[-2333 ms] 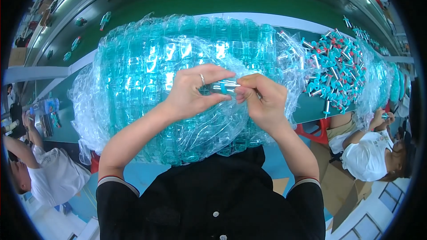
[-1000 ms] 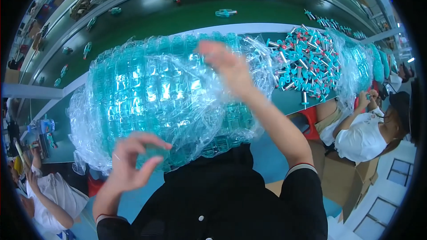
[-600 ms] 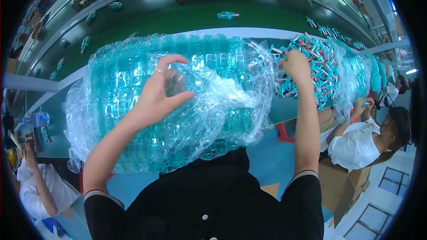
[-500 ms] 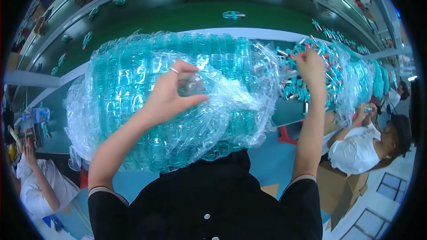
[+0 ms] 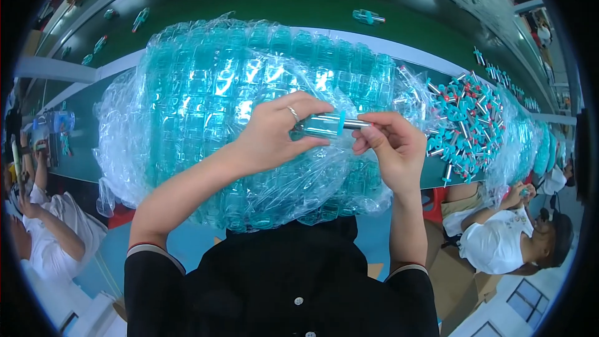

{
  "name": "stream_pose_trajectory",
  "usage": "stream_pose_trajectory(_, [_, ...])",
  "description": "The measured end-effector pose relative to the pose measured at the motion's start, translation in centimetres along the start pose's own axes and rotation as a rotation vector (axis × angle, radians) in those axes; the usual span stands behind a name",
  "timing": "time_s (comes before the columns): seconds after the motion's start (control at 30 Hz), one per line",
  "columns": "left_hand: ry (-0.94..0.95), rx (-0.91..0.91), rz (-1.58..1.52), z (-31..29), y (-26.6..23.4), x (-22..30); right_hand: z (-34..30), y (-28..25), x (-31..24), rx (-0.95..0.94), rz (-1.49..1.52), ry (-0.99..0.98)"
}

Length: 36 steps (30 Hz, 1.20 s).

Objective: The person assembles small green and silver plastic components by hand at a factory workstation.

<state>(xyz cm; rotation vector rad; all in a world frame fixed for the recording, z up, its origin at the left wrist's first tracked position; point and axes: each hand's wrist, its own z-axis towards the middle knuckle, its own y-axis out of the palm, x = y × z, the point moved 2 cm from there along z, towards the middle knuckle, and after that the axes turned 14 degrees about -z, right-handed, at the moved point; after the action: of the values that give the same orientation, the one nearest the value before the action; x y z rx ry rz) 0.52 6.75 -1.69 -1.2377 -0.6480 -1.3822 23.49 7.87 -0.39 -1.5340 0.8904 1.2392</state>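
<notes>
**Two bare hands are holding a clear teal bottle and a silver tube end to end above a wrapped bundle**

The left hand [image 5: 265, 132] is grasping a small clear bottle [image 5: 321, 126], its fingers and thumb curling around the sides, mouth pointing right. The right hand [image 5: 399, 150] is pinching the outer end of a slim silver tube [image 5: 355, 123] between thumb and fingers. A teal collar [image 5: 340, 123] is sitting where tube and bottle are meeting; whether it is fully seated, the view isn't showing.

Both pieces are lying nearly level, above the middle of a large bundle [image 5: 187, 112] of clear teal bottles in crinkled plastic. The bundle is resting on a dark green desk [image 5: 81, 156]. To the right, a pile [image 5: 465, 128] of silver tubes with teal and red parts is spreading. On the far side, a green belt [image 5: 324, 9] is carrying scattered pieces, one [image 5: 368, 17] lying just beyond the bundle. Co-workers in white are sitting at the left [image 5: 62, 231] and right [image 5: 499, 237].

For a clean fit, the tube probably needs lining up straight with the bottle, the left grip steadying without squeezing the thin wall, the right pressing evenly so the collar isn't tilting.
</notes>
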Motion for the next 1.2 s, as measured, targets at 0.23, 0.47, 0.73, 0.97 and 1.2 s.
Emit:
stream_pose_trajectory(0.23, [-0.032, 0.042, -0.049, -0.2, 0.0, -0.2, -0.4, 0.3, 0.6, 0.018, -0.215, -0.131])
stream_pose_trajectory(0.47, [0.062, 0.080, 0.003, -0.3, 0.4, -0.4, -0.6, 0.9, 0.6, 0.059, -0.075, -0.003])
stream_pose_trajectory(0.73, [0.176, 0.103, 0.061, -0.7, 0.8, -0.5, -1.4, 2.7, 0.7, 0.108, -0.007, 0.034])
stream_pose_trajectory(0.97, [0.129, 0.099, 0.048, -0.7, 0.4, -0.5, -1.2, 3.0, 1.0, 0.096, 0.030, 0.021])
stream_pose_trajectory(1.2, [0.072, 0.062, -0.004, -0.4, 0.4, -0.6, -1.2, 3.2, 0.6, 0.118, -0.031, -0.015])
